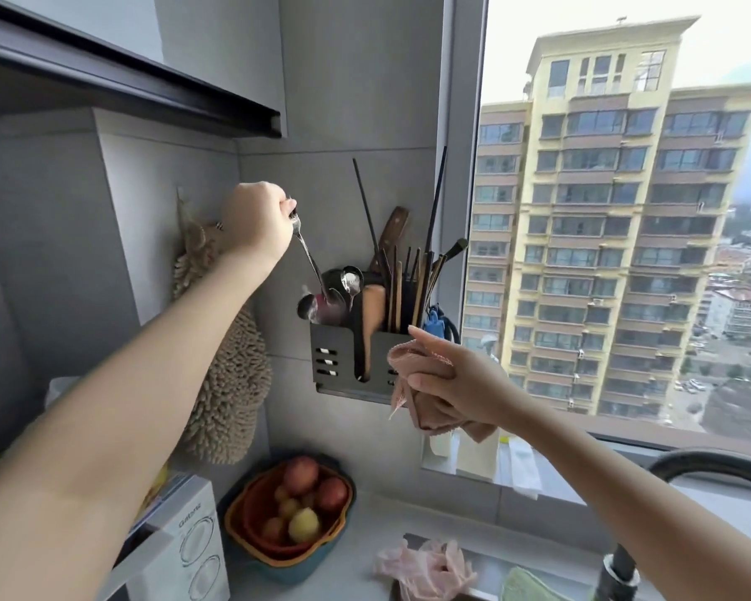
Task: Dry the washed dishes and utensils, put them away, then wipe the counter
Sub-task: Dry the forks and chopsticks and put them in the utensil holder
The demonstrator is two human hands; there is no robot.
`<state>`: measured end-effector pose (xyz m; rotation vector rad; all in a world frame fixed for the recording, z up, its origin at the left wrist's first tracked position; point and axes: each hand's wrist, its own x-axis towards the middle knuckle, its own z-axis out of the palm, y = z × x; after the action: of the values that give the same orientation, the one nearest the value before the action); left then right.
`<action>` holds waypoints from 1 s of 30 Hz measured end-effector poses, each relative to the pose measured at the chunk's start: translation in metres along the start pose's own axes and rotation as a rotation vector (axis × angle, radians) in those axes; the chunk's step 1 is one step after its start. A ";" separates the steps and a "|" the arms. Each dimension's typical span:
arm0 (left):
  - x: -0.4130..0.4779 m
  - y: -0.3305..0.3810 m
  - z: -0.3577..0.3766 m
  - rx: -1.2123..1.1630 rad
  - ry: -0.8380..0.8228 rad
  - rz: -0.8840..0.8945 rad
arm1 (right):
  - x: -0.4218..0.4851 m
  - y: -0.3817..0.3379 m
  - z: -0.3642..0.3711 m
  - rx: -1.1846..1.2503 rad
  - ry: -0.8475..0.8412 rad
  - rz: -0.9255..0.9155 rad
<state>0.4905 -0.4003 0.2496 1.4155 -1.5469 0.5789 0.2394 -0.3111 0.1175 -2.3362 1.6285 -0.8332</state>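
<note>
My left hand (pixel 256 221) is raised and pinches the handle end of a metal spoon (pixel 308 255), whose bowl end dips into the left side of a dark wall-mounted utensil holder (pixel 343 362). The holder is full of spoons, chopsticks, a wooden spatula and a knife handle. My right hand (pixel 456 379) is just right of the holder's front and grips a bunched pink cloth (pixel 426 405) that hangs below my fingers.
A beige chenille hand towel (pixel 230 375) hangs on the wall behind my left forearm. Below are a bowl of fruit (pixel 295 514), a white appliance (pixel 183 553), crumpled pink gloves (pixel 426 570), a green cloth (pixel 534 585) and a black faucet (pixel 703 464). A window is to the right.
</note>
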 end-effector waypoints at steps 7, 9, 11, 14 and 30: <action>-0.002 -0.003 0.050 -0.004 -0.219 -0.044 | 0.002 0.014 0.006 0.036 0.030 0.029; -0.004 -0.003 0.061 -0.032 -0.287 -0.065 | -0.002 0.019 0.007 0.053 0.039 0.058; -0.005 -0.001 0.070 -0.021 -0.356 -0.094 | -0.008 0.023 0.008 0.067 0.040 0.081; -0.011 0.000 0.082 0.053 -0.488 -0.116 | -0.020 0.029 0.007 0.074 0.053 0.103; -0.169 0.150 0.045 -0.410 -0.173 0.295 | -0.193 0.088 -0.075 0.406 0.225 0.265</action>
<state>0.3191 -0.3182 0.1203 0.9531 -1.9025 0.2885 0.0808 -0.1570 0.0745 -1.7626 1.6165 -1.2607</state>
